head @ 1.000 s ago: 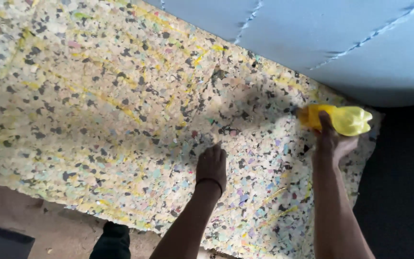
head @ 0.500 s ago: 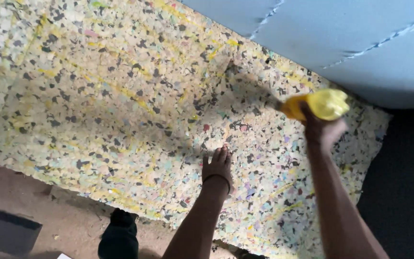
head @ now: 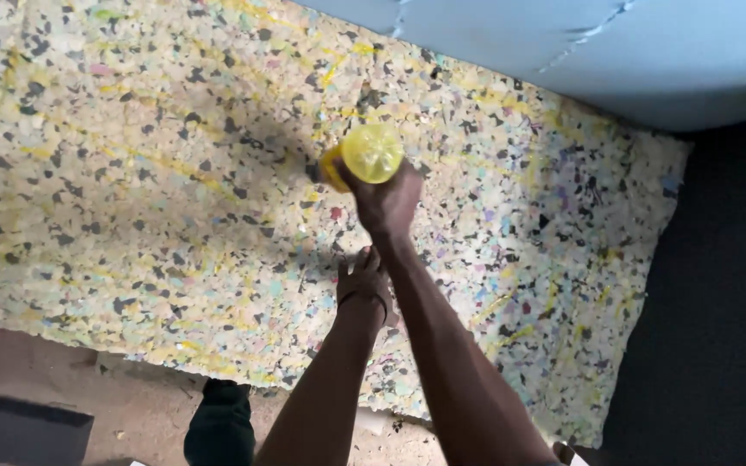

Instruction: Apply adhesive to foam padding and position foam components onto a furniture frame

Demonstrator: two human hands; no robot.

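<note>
Fingers of the right hand (head: 388,203) wrap tight around a yellow bottle (head: 371,154), its nozzle tilted toward ten o'clock over the speckled foam sheet (head: 157,173). At six o'clock from it, the left hand (head: 364,280) presses flat, fingers spread, holding nothing.

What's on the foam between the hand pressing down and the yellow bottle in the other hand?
Only the right hand gripping the yellow bottle, just above the left hand lying flat on the speckled foam sheet; the head view shows no loose thing there.
</note>
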